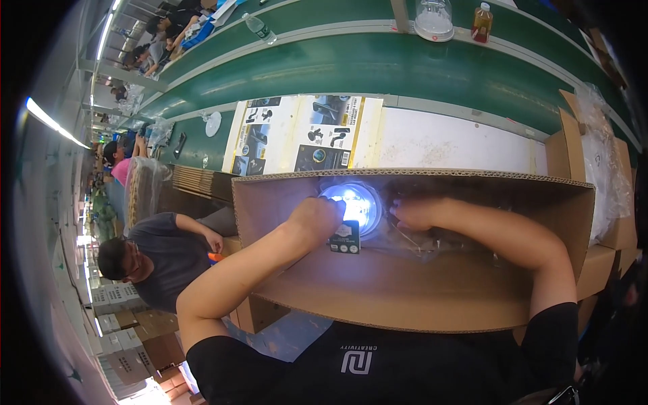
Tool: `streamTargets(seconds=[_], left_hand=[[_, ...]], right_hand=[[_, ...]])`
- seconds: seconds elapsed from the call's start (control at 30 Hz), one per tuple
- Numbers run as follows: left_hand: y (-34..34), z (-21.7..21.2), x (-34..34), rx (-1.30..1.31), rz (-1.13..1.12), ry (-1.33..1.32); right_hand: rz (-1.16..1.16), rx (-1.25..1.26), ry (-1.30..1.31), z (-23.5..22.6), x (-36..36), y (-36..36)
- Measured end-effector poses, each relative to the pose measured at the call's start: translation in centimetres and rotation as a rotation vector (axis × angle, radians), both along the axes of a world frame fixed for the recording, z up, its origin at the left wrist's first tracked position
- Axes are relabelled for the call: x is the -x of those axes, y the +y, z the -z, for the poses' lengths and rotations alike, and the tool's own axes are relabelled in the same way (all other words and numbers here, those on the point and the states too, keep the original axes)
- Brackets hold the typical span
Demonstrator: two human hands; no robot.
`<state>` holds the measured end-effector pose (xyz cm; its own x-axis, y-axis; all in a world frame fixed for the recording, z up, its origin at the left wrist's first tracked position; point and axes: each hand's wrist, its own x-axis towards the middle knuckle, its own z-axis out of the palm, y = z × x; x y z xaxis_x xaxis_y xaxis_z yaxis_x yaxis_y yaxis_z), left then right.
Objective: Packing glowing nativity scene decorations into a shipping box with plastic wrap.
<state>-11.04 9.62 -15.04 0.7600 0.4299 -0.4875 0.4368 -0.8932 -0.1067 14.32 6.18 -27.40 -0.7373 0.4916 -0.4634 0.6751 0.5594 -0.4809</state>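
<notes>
Frame centre: left hand (pixel 317 214) and right hand (pixel 413 213) reached into large cardboard box (pixel 418 297). Round clear-packaged item (pixel 361 202), brightly lit, seen between hands; left hand clenched on its left edge, small dark card (pixel 345 237) just below. Right-hand grip could not be told, fingers blurred. Printed flat cartons (pixel 300 133) laid above box, green conveyor belt (pixel 378 67) across upper frame

One head-worn fisheye view looks steeply down from close above into a large cardboard box (pixel 418 283), facing the green conveyor (pixel 378 67) beyond; edges bend and darken, so the rim is probably unreliable
</notes>
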Motion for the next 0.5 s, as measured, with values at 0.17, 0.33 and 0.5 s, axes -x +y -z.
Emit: streamTargets(seconds=[0.17, 0.33, 0.5], left_hand=[[-0.5, 1.1, -0.4, -0.003, -0.045, -0.048], [-0.6, 1.0, -2.1, 0.052, -0.135, -0.050], [-0.6, 0.2, -1.8, -0.069, -0.174, 0.097]], right_hand=[[0.041, -0.012, -0.063, -0.8, -0.1, 0.5], [-0.121, 0.134, -0.108, -8.3, 1.8, 1.6], [-0.209, -0.083, -0.148, -17.3, 2.7, 0.2]])
